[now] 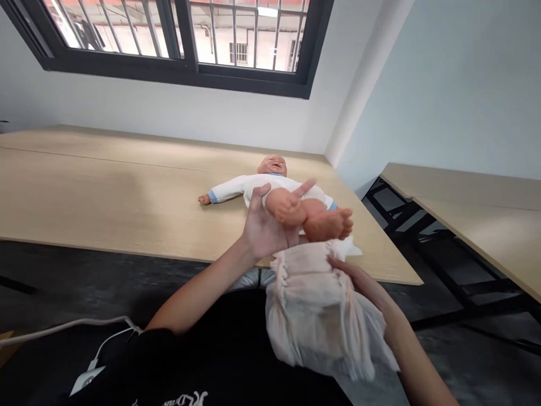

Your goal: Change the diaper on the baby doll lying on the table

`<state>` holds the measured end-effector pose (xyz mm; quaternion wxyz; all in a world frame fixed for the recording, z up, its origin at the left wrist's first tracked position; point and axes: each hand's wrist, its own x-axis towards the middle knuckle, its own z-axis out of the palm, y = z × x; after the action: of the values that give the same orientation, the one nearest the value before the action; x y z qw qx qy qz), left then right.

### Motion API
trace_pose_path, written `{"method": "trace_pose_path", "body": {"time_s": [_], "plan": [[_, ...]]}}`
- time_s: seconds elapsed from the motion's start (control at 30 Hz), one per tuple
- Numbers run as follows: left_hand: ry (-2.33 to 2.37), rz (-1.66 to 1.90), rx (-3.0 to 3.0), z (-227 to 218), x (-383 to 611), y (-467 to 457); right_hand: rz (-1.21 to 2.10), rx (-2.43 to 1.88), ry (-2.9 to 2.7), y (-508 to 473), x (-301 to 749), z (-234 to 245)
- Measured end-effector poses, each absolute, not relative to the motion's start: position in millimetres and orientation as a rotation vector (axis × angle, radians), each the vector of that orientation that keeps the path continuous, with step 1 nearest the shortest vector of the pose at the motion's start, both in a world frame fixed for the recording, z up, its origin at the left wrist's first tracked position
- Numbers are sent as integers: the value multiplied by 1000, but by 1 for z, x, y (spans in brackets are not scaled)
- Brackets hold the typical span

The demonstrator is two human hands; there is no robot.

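A baby doll (270,189) in a white top lies on its back near the front right edge of the wooden table (105,192), head toward the wall. My left hand (266,223) is wrapped round the doll's legs and holds them lifted off the table. My right hand (349,270) grips the upper edge of a white diaper (313,304), which hangs unfolded below the doll's raised feet, over the table's front edge. Most of the right hand's fingers are hidden behind the diaper.
A second wooden table (473,208) on a black frame stands to the right across a narrow gap. A barred window (190,34) runs along the back wall. A white cable (76,327) lies over my dark shirt at the lower left.
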<state>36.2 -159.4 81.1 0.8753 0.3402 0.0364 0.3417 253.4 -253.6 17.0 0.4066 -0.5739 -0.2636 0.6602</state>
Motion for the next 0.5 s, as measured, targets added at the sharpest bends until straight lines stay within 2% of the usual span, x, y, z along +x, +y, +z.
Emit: {"method": "trace_pose_path", "body": {"time_s": [0.17,0.37,0.43,0.5], "plan": [[-2,650,698,111,40,-132,1725,-1305,-872,-203,226,22],[14,656,688,109,33,-128,1671,-1552,-949,-169,225,12],[18,662,690,108,31,-129,1521,-1573,-1026,-166,224,7],[17,661,698,109,31,-129,1186,-1575,-1225,-166,226,-1]]}}
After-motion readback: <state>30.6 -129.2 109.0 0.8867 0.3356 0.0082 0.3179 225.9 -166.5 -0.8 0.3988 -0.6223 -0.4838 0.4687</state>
